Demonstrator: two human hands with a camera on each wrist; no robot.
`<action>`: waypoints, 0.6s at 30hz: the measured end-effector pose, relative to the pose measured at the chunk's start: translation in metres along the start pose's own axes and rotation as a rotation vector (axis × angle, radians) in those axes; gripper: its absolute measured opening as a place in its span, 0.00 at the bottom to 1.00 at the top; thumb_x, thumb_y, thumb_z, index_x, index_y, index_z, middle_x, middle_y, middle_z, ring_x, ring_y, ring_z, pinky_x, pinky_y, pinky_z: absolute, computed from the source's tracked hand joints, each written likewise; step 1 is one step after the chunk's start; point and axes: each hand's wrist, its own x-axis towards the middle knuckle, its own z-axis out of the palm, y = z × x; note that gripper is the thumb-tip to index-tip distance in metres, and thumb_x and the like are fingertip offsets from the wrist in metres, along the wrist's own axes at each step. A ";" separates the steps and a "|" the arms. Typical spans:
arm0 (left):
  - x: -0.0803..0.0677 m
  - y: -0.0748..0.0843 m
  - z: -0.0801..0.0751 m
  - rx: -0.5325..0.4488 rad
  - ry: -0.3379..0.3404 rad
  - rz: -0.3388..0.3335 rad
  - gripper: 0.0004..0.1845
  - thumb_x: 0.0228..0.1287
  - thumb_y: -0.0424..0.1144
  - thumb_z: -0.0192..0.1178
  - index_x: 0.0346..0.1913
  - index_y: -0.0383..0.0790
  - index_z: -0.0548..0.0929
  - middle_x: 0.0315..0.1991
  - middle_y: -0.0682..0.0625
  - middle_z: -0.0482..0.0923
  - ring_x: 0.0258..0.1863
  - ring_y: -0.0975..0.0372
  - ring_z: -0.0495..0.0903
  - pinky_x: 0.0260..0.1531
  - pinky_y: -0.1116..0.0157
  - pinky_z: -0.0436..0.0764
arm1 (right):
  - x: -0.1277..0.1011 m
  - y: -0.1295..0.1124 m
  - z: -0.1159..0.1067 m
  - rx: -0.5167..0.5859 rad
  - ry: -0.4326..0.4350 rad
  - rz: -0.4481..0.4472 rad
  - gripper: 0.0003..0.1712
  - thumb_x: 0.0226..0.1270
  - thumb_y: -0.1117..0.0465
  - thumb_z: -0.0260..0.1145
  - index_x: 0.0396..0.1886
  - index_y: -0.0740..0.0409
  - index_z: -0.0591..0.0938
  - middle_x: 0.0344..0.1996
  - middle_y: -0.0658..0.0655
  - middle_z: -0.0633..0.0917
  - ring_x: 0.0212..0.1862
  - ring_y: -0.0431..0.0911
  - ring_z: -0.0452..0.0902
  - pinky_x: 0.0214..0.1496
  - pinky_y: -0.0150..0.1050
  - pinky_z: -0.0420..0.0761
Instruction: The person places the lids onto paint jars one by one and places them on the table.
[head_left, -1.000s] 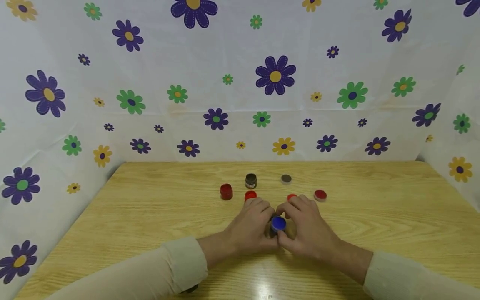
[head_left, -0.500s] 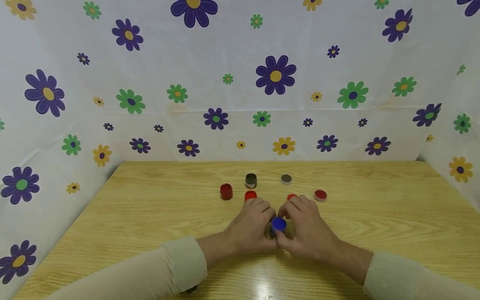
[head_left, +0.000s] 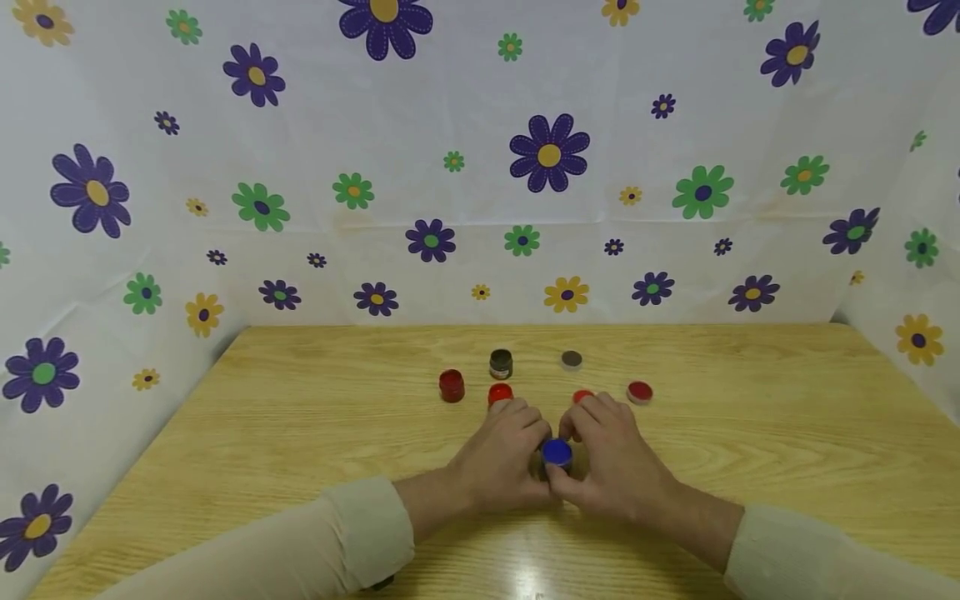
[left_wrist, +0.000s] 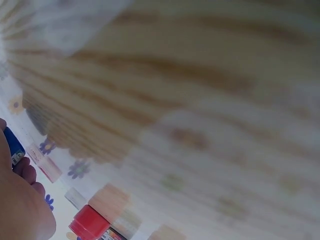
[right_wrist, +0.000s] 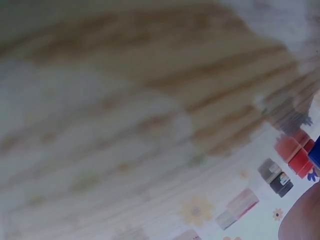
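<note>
Both my hands meet low in the middle of the frame: my left hand (head_left: 501,454) and right hand (head_left: 611,458) curl their fingers around a small blue-capped jar (head_left: 557,452) on the counter (head_left: 300,433). Red jars (head_left: 452,386) sit just above.

The head camera looks forward and down over the wooden table (head_left: 300,433) toward the flowered backdrop (head_left: 450,125). Both wrist cameras sit low, tilted and blurred, close above the tabletop; all three share the blue-capped jar (head_left: 557,452) and nearby red jars.
</note>
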 end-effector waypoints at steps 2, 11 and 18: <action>0.000 0.000 0.000 0.007 0.009 0.002 0.17 0.52 0.56 0.70 0.32 0.46 0.82 0.31 0.58 0.78 0.34 0.65 0.69 0.46 0.65 0.70 | 0.000 0.000 0.000 0.000 -0.003 0.005 0.17 0.52 0.49 0.72 0.34 0.49 0.75 0.31 0.43 0.72 0.39 0.41 0.63 0.48 0.43 0.67; -0.001 0.001 0.002 0.008 0.022 0.002 0.18 0.50 0.57 0.71 0.30 0.46 0.81 0.28 0.60 0.76 0.32 0.67 0.67 0.43 0.67 0.69 | 0.001 -0.001 -0.002 -0.053 -0.031 0.058 0.23 0.56 0.36 0.71 0.25 0.46 0.72 0.24 0.42 0.69 0.33 0.40 0.60 0.42 0.38 0.62; -0.002 0.001 0.001 0.059 0.011 -0.040 0.18 0.49 0.55 0.69 0.32 0.45 0.82 0.29 0.58 0.75 0.34 0.65 0.70 0.45 0.64 0.71 | 0.000 0.002 0.000 -0.009 -0.011 0.024 0.18 0.55 0.45 0.71 0.39 0.48 0.79 0.33 0.45 0.76 0.39 0.40 0.66 0.48 0.42 0.68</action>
